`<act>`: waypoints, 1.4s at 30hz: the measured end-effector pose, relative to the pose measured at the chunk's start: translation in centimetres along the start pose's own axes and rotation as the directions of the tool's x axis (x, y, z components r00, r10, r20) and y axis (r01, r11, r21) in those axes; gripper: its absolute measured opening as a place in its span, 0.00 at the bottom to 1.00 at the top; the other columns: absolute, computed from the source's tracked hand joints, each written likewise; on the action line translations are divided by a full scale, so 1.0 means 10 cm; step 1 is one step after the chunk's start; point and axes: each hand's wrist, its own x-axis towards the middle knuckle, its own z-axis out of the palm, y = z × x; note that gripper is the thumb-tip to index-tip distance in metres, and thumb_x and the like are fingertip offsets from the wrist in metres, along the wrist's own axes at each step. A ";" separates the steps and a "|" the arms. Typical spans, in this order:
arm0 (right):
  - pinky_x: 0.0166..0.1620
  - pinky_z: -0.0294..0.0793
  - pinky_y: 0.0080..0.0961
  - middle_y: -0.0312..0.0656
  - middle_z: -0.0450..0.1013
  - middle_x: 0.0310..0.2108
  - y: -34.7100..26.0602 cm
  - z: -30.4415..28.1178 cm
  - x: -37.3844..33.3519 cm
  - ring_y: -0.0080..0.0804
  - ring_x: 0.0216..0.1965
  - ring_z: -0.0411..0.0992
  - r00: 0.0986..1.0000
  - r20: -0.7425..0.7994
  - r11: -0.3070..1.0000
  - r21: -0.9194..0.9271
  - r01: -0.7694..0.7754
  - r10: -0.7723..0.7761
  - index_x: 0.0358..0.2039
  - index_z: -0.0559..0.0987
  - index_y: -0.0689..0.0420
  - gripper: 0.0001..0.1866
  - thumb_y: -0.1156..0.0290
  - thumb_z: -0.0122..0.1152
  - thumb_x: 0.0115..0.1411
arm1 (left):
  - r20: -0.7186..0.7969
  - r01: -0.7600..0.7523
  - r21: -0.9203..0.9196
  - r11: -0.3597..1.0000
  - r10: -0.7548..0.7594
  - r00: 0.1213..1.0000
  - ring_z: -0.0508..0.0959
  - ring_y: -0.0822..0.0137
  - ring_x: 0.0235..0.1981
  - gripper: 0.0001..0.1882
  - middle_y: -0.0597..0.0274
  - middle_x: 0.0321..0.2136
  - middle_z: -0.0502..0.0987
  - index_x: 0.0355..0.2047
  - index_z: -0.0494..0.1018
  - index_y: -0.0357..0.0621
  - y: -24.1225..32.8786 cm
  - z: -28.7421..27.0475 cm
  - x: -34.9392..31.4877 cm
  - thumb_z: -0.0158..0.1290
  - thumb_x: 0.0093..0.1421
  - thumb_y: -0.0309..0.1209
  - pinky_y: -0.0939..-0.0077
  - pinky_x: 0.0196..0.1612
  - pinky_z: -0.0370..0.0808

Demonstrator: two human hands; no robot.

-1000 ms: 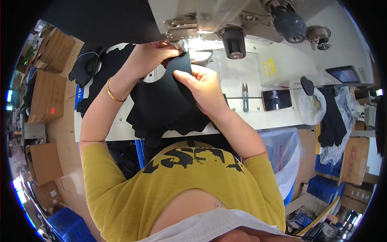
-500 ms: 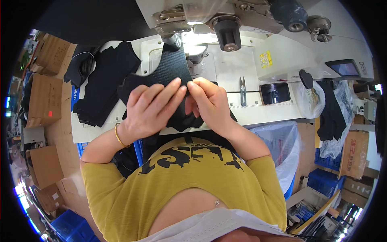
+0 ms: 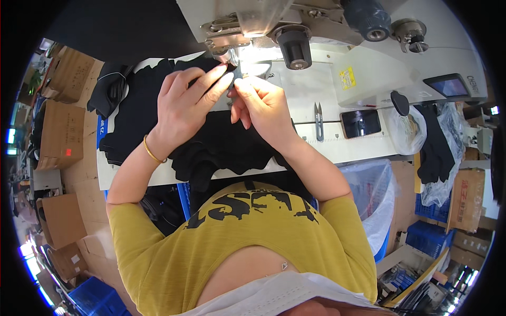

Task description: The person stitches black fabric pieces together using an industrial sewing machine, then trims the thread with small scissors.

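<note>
Black knit fabric [image 3: 240, 134] hangs over the table's front edge and runs up beneath the metal presser foot [image 3: 227, 54] of a sewing machine. My left hand [image 3: 184, 105] has its fingers stretched over the cloth, tips at the foot, its thumb hidden; it grips the fabric from the left. On the other side, my right hand [image 3: 261, 105] pinches the narrow ribbed strip of the same fabric just in front of the foot. Both sets of fingertips are nearly touching. The needle cannot be made out in the bright lamp light.
Thread snips [image 3: 319, 121] and a dark phone [image 3: 361, 123] lie on the table to the right. More folded black pieces [image 3: 108, 87] sit at the left. A plastic-lined bin [image 3: 366, 195] stands below the right edge. The machine head [image 3: 400, 68] overhangs the far side.
Both hands have moved away from me toward the presser foot, taking the fabric along. Its wide ribbed part has passed under the foot, and the rest has spread leftward across the table.
</note>
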 end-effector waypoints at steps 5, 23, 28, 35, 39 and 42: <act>0.20 0.61 0.13 0.40 0.74 0.17 0.02 0.00 -0.08 0.16 0.14 0.64 1.000 -0.003 0.999 -0.037 -0.024 0.023 0.32 0.77 0.62 0.12 0.69 0.50 0.68 | -0.055 -0.041 0.034 0.999 0.043 0.998 0.75 0.64 0.39 0.22 0.68 0.42 0.79 0.42 0.80 0.48 -0.18 0.11 0.08 0.55 0.43 0.24 0.71 0.41 0.72; 0.42 0.73 0.38 0.48 0.71 0.34 0.28 -0.60 -0.63 0.47 0.39 0.73 0.947 -0.072 0.225 -0.974 0.000 -0.312 0.37 0.77 0.64 0.18 0.63 0.69 0.54 | 0.297 0.402 -0.272 0.874 -0.321 0.899 0.64 0.45 0.62 0.50 0.44 0.60 0.63 0.67 0.52 0.36 -0.41 0.15 -0.36 0.66 0.48 0.38 0.58 0.66 0.56; 0.44 0.72 0.38 0.48 0.67 0.39 0.40 -0.59 -0.72 0.46 0.43 0.69 0.990 -0.075 0.313 -0.949 -0.034 -0.120 0.39 0.74 0.65 0.21 0.65 0.72 0.51 | 0.413 0.574 -0.492 0.654 -0.405 0.816 0.66 0.52 0.61 0.49 0.43 0.59 0.66 0.64 0.56 0.32 -0.42 0.27 -0.34 0.68 0.47 0.42 0.63 0.64 0.60; 0.41 0.72 0.37 0.47 0.69 0.36 0.38 -0.63 -0.70 0.45 0.39 0.71 0.955 0.021 0.302 -0.946 0.114 -0.295 0.37 0.73 0.63 0.17 0.73 0.70 0.51 | 0.485 0.501 0.275 0.821 -0.568 0.665 0.65 0.51 0.61 0.47 0.48 0.56 0.68 0.60 0.64 0.37 -0.32 -0.38 -0.09 0.70 0.42 0.44 0.61 0.63 0.60; 0.34 0.74 0.34 0.43 0.74 0.30 0.08 -0.73 -0.60 0.41 0.31 0.75 0.941 0.208 0.501 -0.805 0.320 -0.267 0.39 0.73 0.60 0.15 0.75 0.68 0.53 | 0.416 0.305 0.206 0.930 -0.365 0.833 0.62 0.48 0.63 0.38 0.48 0.59 0.66 0.60 0.66 0.43 -0.30 -0.38 -0.38 0.66 0.49 0.34 0.54 0.64 0.58; 0.25 0.72 0.28 0.42 0.76 0.26 -0.23 -0.34 -0.55 0.33 0.21 0.75 0.810 0.205 0.541 -0.651 0.532 -0.549 0.41 0.75 0.58 0.11 0.75 0.65 0.57 | 0.334 0.316 -0.473 0.822 -0.165 0.928 0.75 0.50 0.48 0.26 0.52 0.46 0.76 0.53 0.72 0.42 0.16 -0.36 -0.03 0.63 0.53 0.30 0.63 0.54 0.70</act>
